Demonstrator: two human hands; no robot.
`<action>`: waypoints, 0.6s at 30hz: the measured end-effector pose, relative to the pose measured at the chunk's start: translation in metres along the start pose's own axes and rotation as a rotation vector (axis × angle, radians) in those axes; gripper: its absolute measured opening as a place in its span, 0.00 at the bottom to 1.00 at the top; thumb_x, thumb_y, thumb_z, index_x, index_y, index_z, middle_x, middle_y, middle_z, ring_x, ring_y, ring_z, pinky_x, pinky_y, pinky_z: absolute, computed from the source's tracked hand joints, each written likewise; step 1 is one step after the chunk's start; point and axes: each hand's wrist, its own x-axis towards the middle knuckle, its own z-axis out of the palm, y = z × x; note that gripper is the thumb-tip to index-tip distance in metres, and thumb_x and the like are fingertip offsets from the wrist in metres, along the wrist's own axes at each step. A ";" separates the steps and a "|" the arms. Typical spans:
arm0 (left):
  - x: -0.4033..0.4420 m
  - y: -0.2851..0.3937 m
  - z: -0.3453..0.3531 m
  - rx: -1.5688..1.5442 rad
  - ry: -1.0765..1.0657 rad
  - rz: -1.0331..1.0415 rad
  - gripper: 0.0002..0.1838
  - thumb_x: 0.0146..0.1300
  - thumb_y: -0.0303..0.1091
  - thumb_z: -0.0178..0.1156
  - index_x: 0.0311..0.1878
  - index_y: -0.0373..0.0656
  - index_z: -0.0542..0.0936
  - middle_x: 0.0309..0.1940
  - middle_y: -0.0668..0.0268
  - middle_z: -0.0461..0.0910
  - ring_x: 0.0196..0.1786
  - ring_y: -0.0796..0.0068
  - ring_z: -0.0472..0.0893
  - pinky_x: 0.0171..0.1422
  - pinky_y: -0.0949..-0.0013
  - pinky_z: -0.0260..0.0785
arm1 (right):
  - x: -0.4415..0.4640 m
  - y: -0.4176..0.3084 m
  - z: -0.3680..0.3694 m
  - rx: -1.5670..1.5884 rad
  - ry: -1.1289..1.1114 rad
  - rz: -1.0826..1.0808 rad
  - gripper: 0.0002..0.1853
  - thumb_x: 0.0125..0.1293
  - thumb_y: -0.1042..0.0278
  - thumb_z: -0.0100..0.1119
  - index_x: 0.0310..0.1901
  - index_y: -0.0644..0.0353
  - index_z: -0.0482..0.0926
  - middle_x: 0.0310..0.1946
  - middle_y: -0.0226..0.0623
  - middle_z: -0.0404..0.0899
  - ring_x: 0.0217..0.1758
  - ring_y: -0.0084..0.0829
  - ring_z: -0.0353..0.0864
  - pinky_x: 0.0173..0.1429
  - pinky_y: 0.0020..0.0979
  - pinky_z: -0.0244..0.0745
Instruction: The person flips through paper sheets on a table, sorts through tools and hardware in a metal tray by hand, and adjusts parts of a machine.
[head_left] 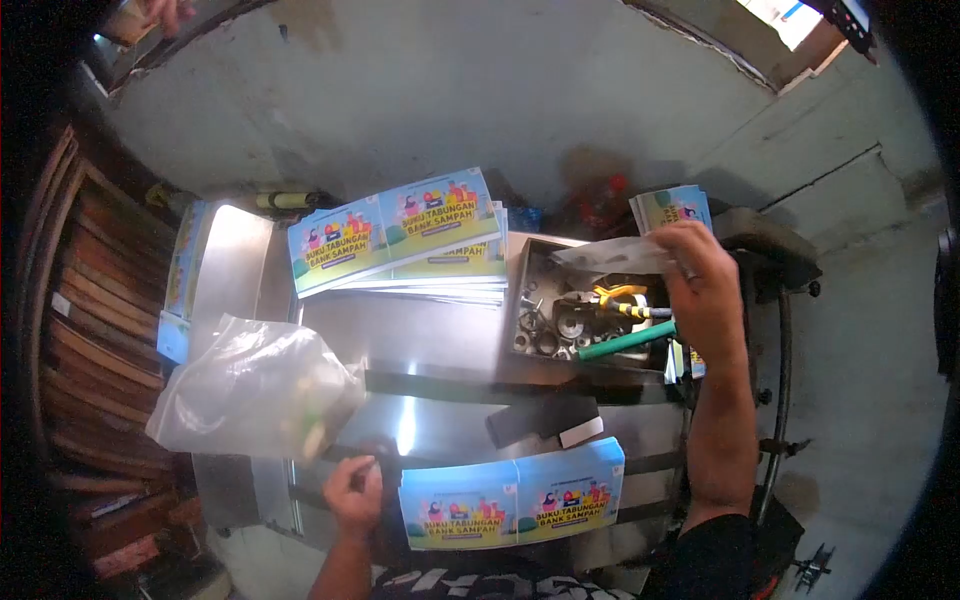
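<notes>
My right hand (700, 285) is raised over the right end of a metal tray (527, 300), its fingers closed on a small clear plastic bag (615, 256). Inside the tray lie metal rings and nuts, a yellow-and-black handled tool (632, 308) and a green rod (627, 341). My left hand (355, 495) is loosely closed near the front left, with nothing seen in it. Just above it lies a large clear plastic bag (250, 390) with blurred contents. Right of the left hand, printed booklet covers (512, 495) lie close to my body.
A stack of the same printed covers (400, 235) lies at the back of the metal worktop (430, 335). A dark block (545, 418) sits mid-front. More covers (668, 208) stand back right. Wooden slats (105, 340) line the left. Another person's hand (165, 14) shows top left.
</notes>
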 end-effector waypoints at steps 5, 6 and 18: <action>-0.002 0.002 -0.004 -0.044 -0.036 -0.070 0.07 0.50 0.26 0.60 0.32 0.35 0.77 0.23 0.67 0.73 0.27 0.79 0.71 0.34 0.75 0.65 | -0.004 0.000 -0.027 0.190 0.045 0.057 0.14 0.53 0.83 0.48 0.42 0.65 0.76 0.35 0.41 0.78 0.39 0.30 0.78 0.47 0.26 0.70; -0.002 0.003 -0.004 -0.072 -0.027 -0.097 0.07 0.50 0.26 0.60 0.32 0.34 0.77 0.23 0.67 0.73 0.27 0.79 0.71 0.34 0.76 0.65 | -0.005 0.005 -0.029 0.230 0.066 0.095 0.14 0.54 0.83 0.47 0.42 0.65 0.75 0.36 0.40 0.78 0.40 0.29 0.78 0.47 0.26 0.70; -0.001 -0.006 0.002 -0.067 0.026 0.037 0.07 0.47 0.24 0.60 0.32 0.37 0.78 0.20 0.67 0.73 0.21 0.80 0.70 0.25 0.77 0.61 | -0.011 0.031 -0.004 0.350 -0.162 0.152 0.10 0.51 0.70 0.40 0.28 0.64 0.73 0.22 0.35 0.71 0.25 0.29 0.71 0.30 0.29 0.67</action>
